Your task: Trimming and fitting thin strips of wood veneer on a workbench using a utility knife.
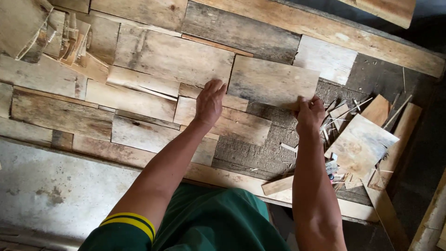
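- Nearest: green garment with yellow-and-black striped sleeve cuff; grey stained concrete floor seen at lower left.
- Left hand laid flat, fingers together, on overlapping pale veneer sheets just left of the rectangular weathered grey-brown wood sheet.
- Right hand pinched on that sheet's lower right corner; sheet lies flat on the patchwork surface.
- Loose splinters and offcut pieces piled at right.
- Farther: long pale timber plank along the top edge; curled veneer scraps stacked top left.

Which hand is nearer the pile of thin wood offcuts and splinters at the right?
Right hand, just beside the pile; left hand is farther left, across the board.
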